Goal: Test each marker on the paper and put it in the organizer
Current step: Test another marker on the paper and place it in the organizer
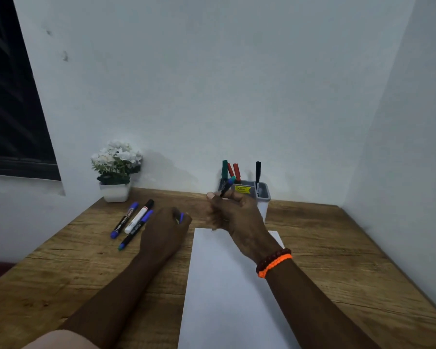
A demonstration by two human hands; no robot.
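A white sheet of paper (224, 285) lies on the wooden desk (337, 260). My right hand (234, 212) hovers above the paper's far edge, shut on a dark marker (227, 186) that points up toward the grey organizer (263, 195). The organizer stands by the wall and holds green, red and black markers. My left hand (166, 227) is left of the paper, shut on a blue marker cap (181, 217). Three markers (134, 220) lie on the desk further left, two with blue caps and one white with a black cap.
A white pot of white flowers (116, 170) stands at the desk's far left corner. White walls close in behind and to the right. A dark window (10, 109) is on the left wall.
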